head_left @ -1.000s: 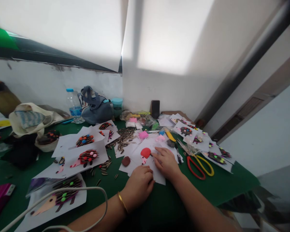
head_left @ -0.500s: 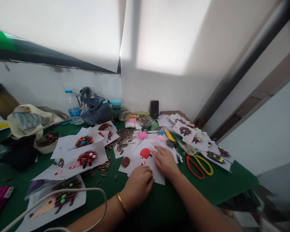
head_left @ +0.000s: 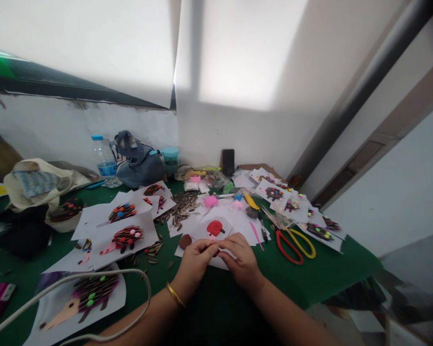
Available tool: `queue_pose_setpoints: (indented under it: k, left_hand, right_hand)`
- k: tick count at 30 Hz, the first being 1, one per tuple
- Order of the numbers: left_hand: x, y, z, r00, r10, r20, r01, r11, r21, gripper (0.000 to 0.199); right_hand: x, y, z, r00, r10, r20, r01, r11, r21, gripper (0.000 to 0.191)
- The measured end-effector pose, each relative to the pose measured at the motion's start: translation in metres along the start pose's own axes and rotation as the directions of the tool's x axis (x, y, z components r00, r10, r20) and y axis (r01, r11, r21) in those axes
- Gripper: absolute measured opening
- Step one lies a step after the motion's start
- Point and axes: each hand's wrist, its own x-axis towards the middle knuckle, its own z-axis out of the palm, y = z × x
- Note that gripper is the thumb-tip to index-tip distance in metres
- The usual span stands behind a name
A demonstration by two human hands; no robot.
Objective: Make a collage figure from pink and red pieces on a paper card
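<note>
My left hand [head_left: 198, 259] and my right hand [head_left: 241, 255] meet fingertip to fingertip over the near edge of the white paper [head_left: 220, 263]. Both are closed in a pinch; a tiny dark bit seems to show between them, too small to name. Just beyond the fingers lies a red clay shape [head_left: 214, 227] with a pink part and a dark piece at its right. A brown clay lump [head_left: 185, 241] sits left of it, beside my left hand. To the right of my right hand is a pink tool [head_left: 257, 235].
Red and yellow scissors [head_left: 290, 245] lie at the right. Sunflower seeds [head_left: 182, 209] are heaped behind the paper. Hedgehog pictures [head_left: 128, 238] spread left and right. A white cable [head_left: 94, 275] crosses the near left. A bottle [head_left: 106, 166] and a phone [head_left: 228, 162] stand behind.
Both hands have come together in front of the red shape, fingertips touching. My right hand has left the paper beside the shape, uncovering the pink tool. The view has shifted slightly.
</note>
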Motion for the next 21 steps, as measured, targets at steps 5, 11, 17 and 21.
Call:
queue_pose_setpoints:
  k: [5, 11, 17, 21]
  left_hand:
    - [-0.003, 0.007, 0.000, 0.997, -0.036, 0.070, 0.030, 0.995, 0.094, 0.035]
    - [-0.008, 0.001, 0.007, 0.997, -0.021, 0.070, 0.011, 0.989, 0.144, 0.047]
    - [-0.011, -0.003, 0.006, 0.988, 0.086, 0.129, -0.120, 0.951, 0.286, 0.049]
    - [-0.013, 0.001, 0.003, 0.930, 0.268, 0.251, -0.366, 0.742, 0.561, 0.029]
  right_hand:
    - [0.000, -0.002, 0.001, 0.997, 0.070, -0.042, -0.067, 0.995, 0.073, 0.018]
    - [0.000, -0.003, 0.002, 1.000, -0.006, 0.007, 0.006, 1.000, 0.014, 0.026]
    - [0.002, 0.000, 0.000, 0.999, -0.037, -0.005, 0.037, 0.999, 0.029, 0.018]
    - [0.003, 0.025, -0.008, 0.976, 0.175, -0.127, -0.185, 0.980, -0.072, 0.017]
